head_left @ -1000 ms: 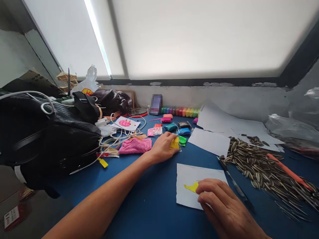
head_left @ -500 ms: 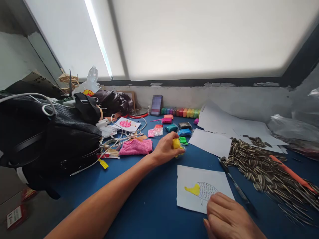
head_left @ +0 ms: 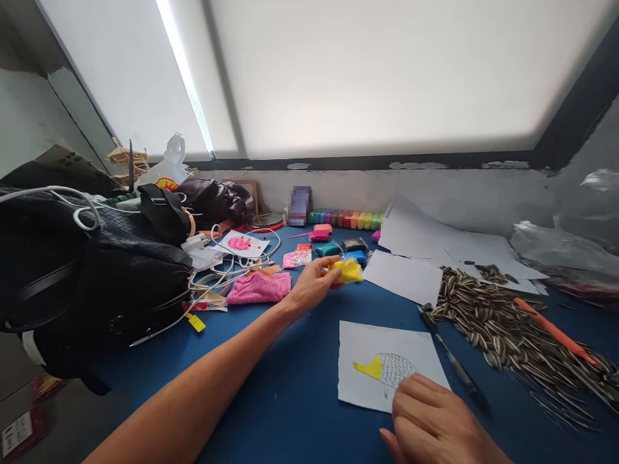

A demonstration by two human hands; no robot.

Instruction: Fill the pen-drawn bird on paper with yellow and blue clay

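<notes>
My left hand pinches a clear packet of yellow modelling clay above the blue table, close to a blue clay packet. Nearer to me lies a sheet of white paper with a drawn bird-like shape. Its head and neck are covered with yellow clay, and the oval body is filled with small pen marks. My right hand rests over the sheet's lower right corner with its fingers curled. Whatever is under those fingers is hidden.
A heap of striped sunflower seeds spreads at the right, with a black pen and an orange stick-like tool beside it. Left stand a black bag, white cables and a pink cloth. Coloured clay packets line the wall.
My left hand has lifted and turned the yellow clay packet, which now points right. The right hand stays over the paper. The view has shifted slightly.
</notes>
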